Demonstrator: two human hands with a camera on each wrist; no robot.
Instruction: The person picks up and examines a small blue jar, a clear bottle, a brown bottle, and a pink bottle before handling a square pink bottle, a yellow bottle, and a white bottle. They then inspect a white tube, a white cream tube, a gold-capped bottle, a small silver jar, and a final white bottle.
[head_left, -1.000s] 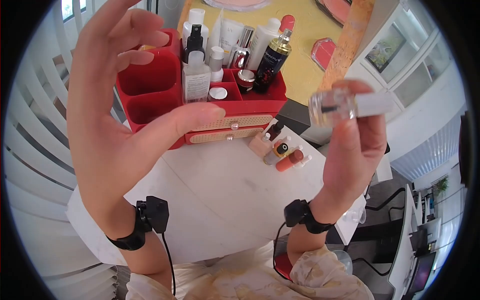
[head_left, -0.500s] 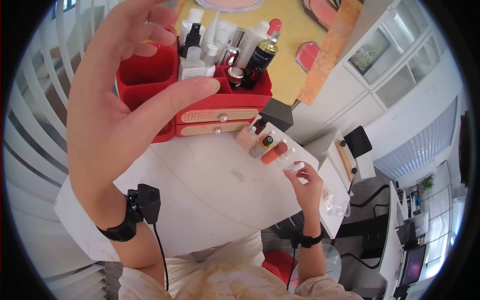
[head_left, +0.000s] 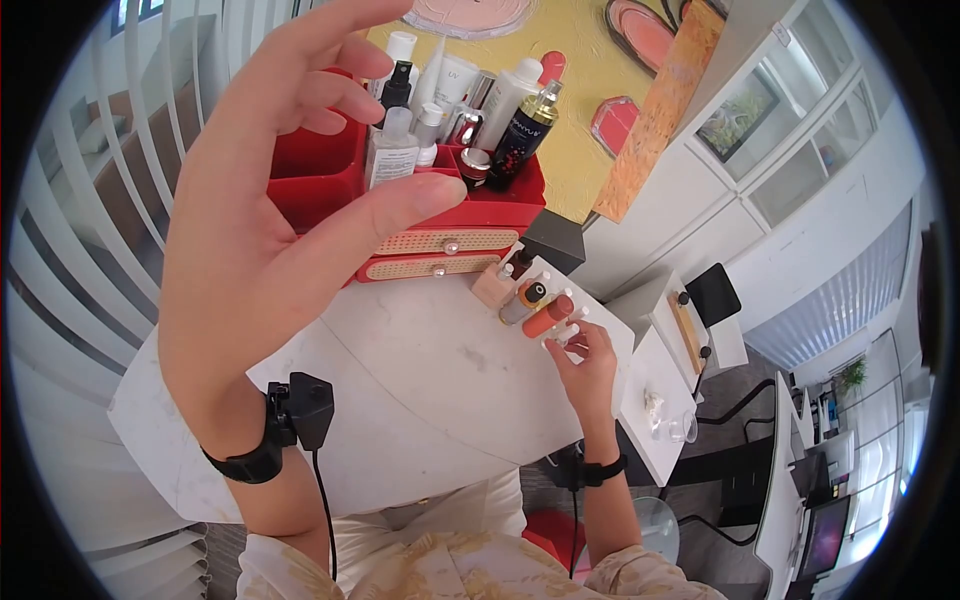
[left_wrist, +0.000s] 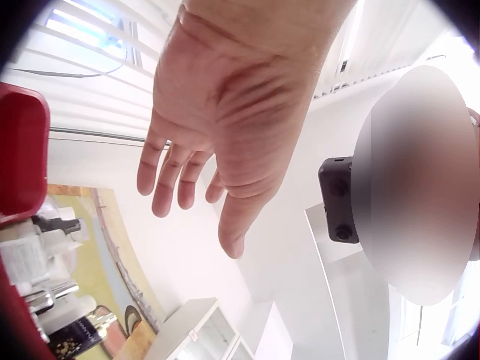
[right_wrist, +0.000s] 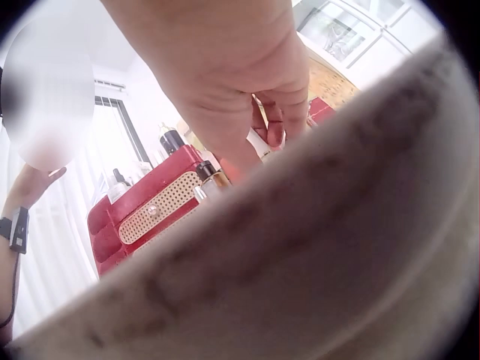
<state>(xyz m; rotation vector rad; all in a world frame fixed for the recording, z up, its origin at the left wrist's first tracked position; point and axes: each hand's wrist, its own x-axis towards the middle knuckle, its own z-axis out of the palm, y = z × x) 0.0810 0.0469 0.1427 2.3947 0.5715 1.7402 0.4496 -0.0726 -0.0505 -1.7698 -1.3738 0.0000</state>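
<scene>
My right hand [head_left: 585,365] is at the right part of the white table, its thumb and fingers pinching a small clear bottle with a white cap [head_left: 568,333]. Right beside that bottle stands an orange bottle with a brown-red cap [head_left: 546,317]. Farther along the group are a bottle with a black-ringed cap [head_left: 523,302] and a pink square bottle [head_left: 491,287]. In the right wrist view, the table edge covers the fingertips and the held bottle. My left hand [head_left: 240,220] is raised in the air, fingers loosely spread and holding nothing; the left wrist view shows its palm.
A red organizer [head_left: 510,212] with two woven-front drawers stands at the back of the table [head_left: 430,380]. Several bottles and tubes fill it, including a dark spray bottle [head_left: 524,135]. A yellow painting [head_left: 580,130] is behind it. A lower white side table [head_left: 650,440] adjoins on the right.
My right hand has brought the small bottle down from near the camera to the table, then left toward the other bottles. The left hand stays raised, shifting slightly right in view.
</scene>
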